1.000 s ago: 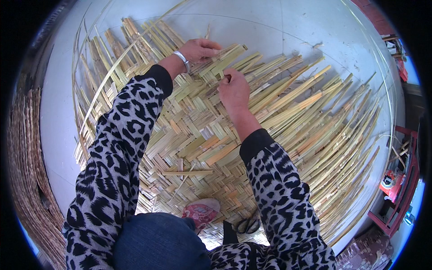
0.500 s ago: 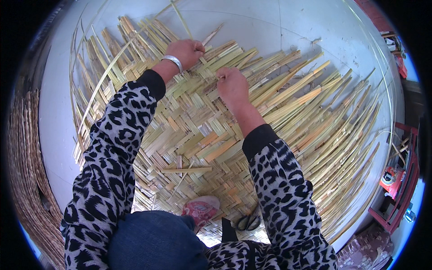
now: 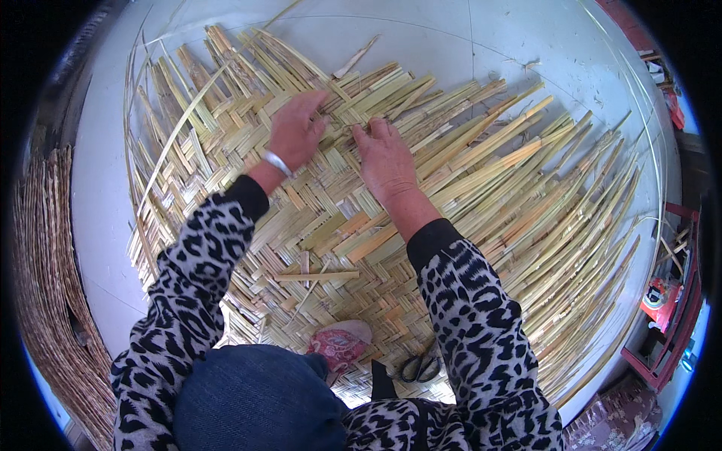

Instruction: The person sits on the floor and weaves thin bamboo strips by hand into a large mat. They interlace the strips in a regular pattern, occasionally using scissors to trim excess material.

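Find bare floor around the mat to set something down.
Pale floor lies bare beyond the far edge of the woven mat, between a loose sliver and a wispy scrap. Another patch runs between the mat's left edge and the brown stack. Crowded: around the left hand, the right hand and the fanned strips.

mat [image 3: 320, 233]: pale yellow, herringbone | sleeves [image 3: 474, 312]: grey, black leopard spots | knee [image 3: 256, 398]: dark blue | shoe [image 3: 335, 348]: pink-red, patterned

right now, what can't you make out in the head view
All in the head view:
Scissors: blades unseen, apparently behind the right sleeve.
Right hand: whether it pinches anything; its own back hides this.
Mat: part hidden by the left sleeve and knee.
Brown stack: lower end cut off by the picture's edge.
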The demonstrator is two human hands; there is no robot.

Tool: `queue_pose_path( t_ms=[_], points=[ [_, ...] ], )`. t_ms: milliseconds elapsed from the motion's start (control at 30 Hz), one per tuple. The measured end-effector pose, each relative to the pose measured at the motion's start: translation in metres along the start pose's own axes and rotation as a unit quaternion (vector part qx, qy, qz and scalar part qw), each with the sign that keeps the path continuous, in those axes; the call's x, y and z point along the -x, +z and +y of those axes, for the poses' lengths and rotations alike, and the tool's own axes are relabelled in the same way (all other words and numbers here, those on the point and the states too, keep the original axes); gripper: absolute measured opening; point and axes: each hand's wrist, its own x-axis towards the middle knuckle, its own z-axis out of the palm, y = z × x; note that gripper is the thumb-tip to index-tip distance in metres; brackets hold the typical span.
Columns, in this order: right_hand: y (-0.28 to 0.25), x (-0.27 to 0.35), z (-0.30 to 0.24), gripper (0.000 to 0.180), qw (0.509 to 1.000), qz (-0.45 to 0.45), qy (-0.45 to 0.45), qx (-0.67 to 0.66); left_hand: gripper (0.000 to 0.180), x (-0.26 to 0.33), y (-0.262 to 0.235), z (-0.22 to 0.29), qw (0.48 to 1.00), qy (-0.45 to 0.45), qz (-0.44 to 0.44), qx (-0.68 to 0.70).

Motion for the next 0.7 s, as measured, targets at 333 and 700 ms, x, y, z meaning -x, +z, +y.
queue_pose_path(
  t_ms=[333,700],
  points=[
    [0.006,0.014,0.002,0.034,0.993,0.043,-0.056,0.094,0.041,0.039,0.012,0.041,0.977,0.023,-0.089,-0.195],
    [-0.016,0.029,-0.005,0.035,0.997,-0.015,-0.05,0.061,0.037,0.039,0.014,0.037,0.978,0.051,-0.069,-0.191]
  ],
)
